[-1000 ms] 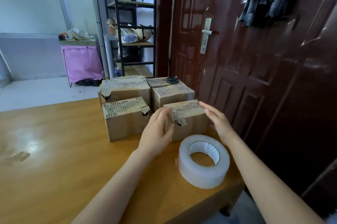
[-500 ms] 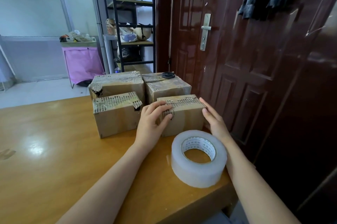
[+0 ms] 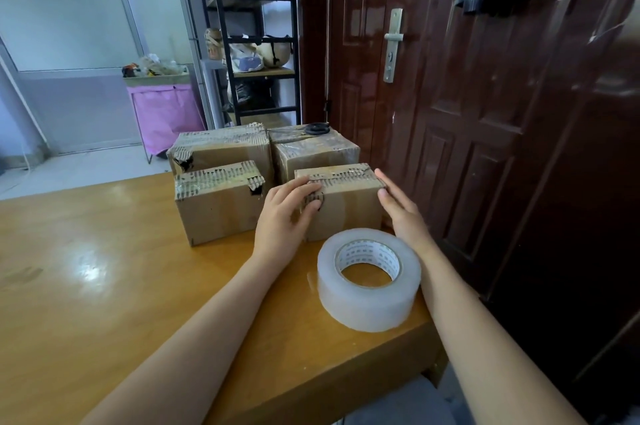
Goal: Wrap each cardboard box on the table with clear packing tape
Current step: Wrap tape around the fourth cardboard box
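Note:
Several cardboard boxes stand grouped on the wooden table (image 3: pixel 104 286). The nearest right box (image 3: pixel 349 206) sits between my hands. My left hand (image 3: pixel 284 217) grips its left end, fingers curled over the torn top corner. My right hand (image 3: pixel 398 210) presses flat against its right end with straight fingers. A box with a torn top (image 3: pixel 218 206) stands to its left. Two larger boxes stand behind, one on the left (image 3: pixel 221 151) and one on the right (image 3: pixel 315 154). A big roll of clear tape (image 3: pixel 369 279) lies flat near the table's right corner, between my forearms.
Black scissors (image 3: pixel 317 128) lie on the back right box. A dark red door (image 3: pixel 450 78) stands close along the table's right side. Behind the table are a black shelf rack (image 3: pixel 256 44) and a pink bin (image 3: pixel 166 113).
Both hands have closed in on the near right box: the left hand now curls over its left corner and the right hand lies against its right end. The view shifted slightly.

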Demonstrator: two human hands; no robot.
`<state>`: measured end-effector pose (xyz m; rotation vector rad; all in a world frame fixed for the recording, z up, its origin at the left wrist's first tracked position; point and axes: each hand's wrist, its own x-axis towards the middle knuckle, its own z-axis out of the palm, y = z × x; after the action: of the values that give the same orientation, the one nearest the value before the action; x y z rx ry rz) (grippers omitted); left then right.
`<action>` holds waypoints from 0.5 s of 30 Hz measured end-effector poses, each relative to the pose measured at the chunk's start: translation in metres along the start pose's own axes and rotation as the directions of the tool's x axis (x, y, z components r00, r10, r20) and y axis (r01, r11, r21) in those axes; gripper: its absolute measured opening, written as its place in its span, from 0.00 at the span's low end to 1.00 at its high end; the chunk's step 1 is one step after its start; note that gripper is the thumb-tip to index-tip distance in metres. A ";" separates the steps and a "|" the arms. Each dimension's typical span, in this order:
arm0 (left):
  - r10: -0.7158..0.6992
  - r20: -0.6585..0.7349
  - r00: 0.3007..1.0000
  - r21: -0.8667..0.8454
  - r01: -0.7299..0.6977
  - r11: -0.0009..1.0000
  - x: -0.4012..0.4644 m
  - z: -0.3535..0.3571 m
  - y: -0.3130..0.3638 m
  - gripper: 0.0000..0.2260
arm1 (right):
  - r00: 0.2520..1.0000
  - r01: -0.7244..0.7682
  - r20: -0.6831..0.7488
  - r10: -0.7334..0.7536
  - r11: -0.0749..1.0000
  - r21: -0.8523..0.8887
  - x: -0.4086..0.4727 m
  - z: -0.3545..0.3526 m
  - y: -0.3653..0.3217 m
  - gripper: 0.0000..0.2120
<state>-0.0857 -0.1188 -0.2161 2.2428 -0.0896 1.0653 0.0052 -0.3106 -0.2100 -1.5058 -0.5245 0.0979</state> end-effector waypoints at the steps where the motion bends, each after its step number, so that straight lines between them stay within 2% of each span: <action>1: -0.019 0.011 1.000 -0.024 0.019 1.000 -0.001 -0.001 -0.001 0.19 | 1.000 -0.001 0.003 0.001 1.000 -0.003 0.000 0.000 0.000 0.17; 6: -0.109 0.024 0.994 -0.086 0.111 0.990 -0.002 -0.003 0.002 0.29 | 0.998 -0.012 -0.066 0.010 0.999 -0.032 -0.003 -0.002 -0.003 0.19; 10: -0.198 -0.021 0.980 -0.074 0.196 0.978 -0.006 -0.002 0.007 0.25 | 0.992 -0.043 -0.116 0.047 0.999 0.032 -0.004 -0.002 -0.002 0.18; 13: -0.262 0.006 0.965 -0.037 0.262 0.964 -0.010 -0.002 0.009 0.22 | 0.986 -0.081 -0.143 0.089 0.995 0.059 -0.004 -0.003 0.001 0.14; 15: -0.278 0.021 0.960 -0.045 0.279 0.959 -0.010 -0.003 0.009 0.23 | 0.973 -0.085 -0.214 0.091 0.996 0.037 -0.005 -0.002 0.000 0.13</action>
<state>-0.0968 -0.1267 -0.2168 2.1430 0.1885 0.8845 0.0018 -0.3139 -0.2113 -1.4920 -0.2812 0.0105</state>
